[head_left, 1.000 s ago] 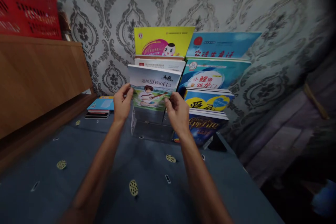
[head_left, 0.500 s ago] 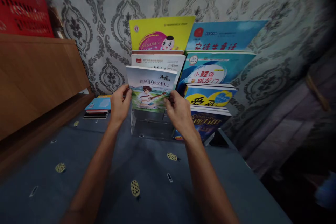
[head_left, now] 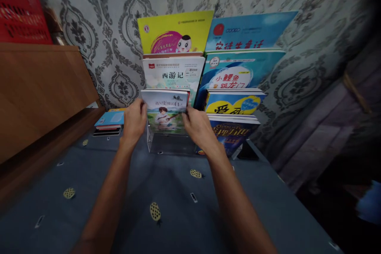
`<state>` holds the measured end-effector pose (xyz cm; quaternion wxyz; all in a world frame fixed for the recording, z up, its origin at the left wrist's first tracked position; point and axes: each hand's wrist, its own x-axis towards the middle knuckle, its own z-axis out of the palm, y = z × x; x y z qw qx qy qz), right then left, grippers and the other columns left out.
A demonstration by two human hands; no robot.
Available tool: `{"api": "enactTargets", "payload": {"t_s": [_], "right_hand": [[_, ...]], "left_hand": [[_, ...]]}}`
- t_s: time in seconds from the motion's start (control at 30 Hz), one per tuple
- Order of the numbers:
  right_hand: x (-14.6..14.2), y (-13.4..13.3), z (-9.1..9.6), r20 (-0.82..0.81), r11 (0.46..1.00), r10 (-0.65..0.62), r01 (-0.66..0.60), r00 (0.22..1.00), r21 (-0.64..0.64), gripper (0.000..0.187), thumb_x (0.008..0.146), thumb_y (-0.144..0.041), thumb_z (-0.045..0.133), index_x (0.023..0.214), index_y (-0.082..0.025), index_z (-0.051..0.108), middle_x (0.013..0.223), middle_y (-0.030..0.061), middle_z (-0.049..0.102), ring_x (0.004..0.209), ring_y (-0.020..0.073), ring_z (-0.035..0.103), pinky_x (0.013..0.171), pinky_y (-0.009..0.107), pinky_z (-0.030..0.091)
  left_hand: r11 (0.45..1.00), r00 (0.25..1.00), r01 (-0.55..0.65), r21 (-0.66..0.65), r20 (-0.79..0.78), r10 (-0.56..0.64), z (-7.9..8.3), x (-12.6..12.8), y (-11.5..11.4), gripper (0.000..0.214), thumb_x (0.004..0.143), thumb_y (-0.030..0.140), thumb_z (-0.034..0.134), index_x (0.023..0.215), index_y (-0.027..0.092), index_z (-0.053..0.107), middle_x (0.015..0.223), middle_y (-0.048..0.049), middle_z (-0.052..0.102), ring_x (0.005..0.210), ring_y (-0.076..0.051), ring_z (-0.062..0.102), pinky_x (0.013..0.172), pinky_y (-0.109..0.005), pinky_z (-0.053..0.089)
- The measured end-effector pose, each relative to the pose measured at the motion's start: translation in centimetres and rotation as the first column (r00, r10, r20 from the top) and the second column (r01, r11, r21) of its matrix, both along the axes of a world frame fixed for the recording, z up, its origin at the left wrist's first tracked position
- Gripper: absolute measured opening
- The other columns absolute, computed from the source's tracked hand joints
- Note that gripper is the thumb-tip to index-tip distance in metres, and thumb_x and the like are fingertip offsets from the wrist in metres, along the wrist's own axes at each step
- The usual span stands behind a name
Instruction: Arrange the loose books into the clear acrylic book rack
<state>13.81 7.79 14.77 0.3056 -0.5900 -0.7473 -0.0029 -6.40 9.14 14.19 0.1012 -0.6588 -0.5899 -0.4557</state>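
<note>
Both my hands hold a small book (head_left: 165, 107) with a drawn guitar player on its cover, upright and tilted back. My left hand (head_left: 135, 119) grips its left edge and my right hand (head_left: 198, 127) its right edge. The book stands at a lower left tier of a clear acrylic book rack (head_left: 169, 145). Just behind it rises a white book (head_left: 171, 71) with a pale green cover picture, and behind that a yellow book (head_left: 175, 29). Whether the held book's bottom rests in the tier is hard to tell.
On the rack's right side stand a blue book (head_left: 250, 29), a teal book (head_left: 247, 69), yellow-and-blue books (head_left: 233, 103) and dark blue books (head_left: 235, 133). A short stack of books (head_left: 109, 121) lies left on the dark cloth (head_left: 172, 182). A wooden cabinet (head_left: 44, 95) carries a red basket (head_left: 22, 12).
The held book has moved down in front of the white book, uncovering more of the white cover. Both hands have stayed on its edges. The camera view has shifted slightly.
</note>
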Motion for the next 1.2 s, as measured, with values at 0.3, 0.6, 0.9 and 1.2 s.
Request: {"api": "enactTargets", "payload": {"t_s": [0.3,0.6,0.9,1.2], "right_hand": [[0.0,-0.8,1.0,0.104,0.987,-0.06,0.075,0.993,-0.145,0.029,0.101,-0.023,0.042,0.115,-0.008,0.062,0.1,0.0203,0.074,0.095,0.0287,0.07,0.075,0.032,0.043],[-0.3,-0.8,1.0,0.004,0.989,-0.058,0.058,0.998,-0.139,0.035,0.1,-0.021,0.043,0.131,-0.006,0.049,0.103,0.0182,0.074,0.096,0.0277,0.07,0.075,0.03,0.043],[-0.7,-0.1,0.2,0.04,0.988,-0.122,0.125,0.992,-0.085,0.028,0.097,-0.011,0.038,0.119,-0.006,0.055,0.092,0.0201,0.072,0.084,0.0274,0.07,0.071,0.032,0.044],[-1.0,0.1,-0.2,0.094,0.984,-0.158,0.165,0.983,-0.069,0.027,0.094,-0.01,0.041,0.117,-0.007,0.056,0.089,0.0197,0.072,0.082,0.0273,0.07,0.071,0.032,0.046]], "left_hand": [[0.996,0.991,-0.058,-0.065,-0.126,0.05,-0.5,0.6,0.1,0.021,0.096,0.025,0.042,0.093,0.017,0.061,0.087,-0.0089,0.067,0.085,-0.024,0.063,0.076,-0.031,0.044],[0.989,0.981,-0.122,-0.084,-0.161,0.107,-0.7,1.3,0.0,0.019,0.099,0.022,0.042,0.099,0.017,0.06,0.096,-0.0113,0.07,0.09,-0.026,0.066,0.075,-0.031,0.044],[0.984,0.979,-0.153,-0.087,-0.151,0.139,-0.9,1.5,0.0,0.019,0.099,0.022,0.042,0.1,0.018,0.06,0.098,-0.011,0.07,0.089,-0.024,0.066,0.074,-0.03,0.043],[0.99,0.989,-0.118,-0.076,-0.104,0.11,-1.1,1.1,0.3,0.018,0.098,0.022,0.043,0.094,0.018,0.06,0.094,-0.0094,0.069,0.089,-0.024,0.065,0.074,-0.03,0.04]]}}
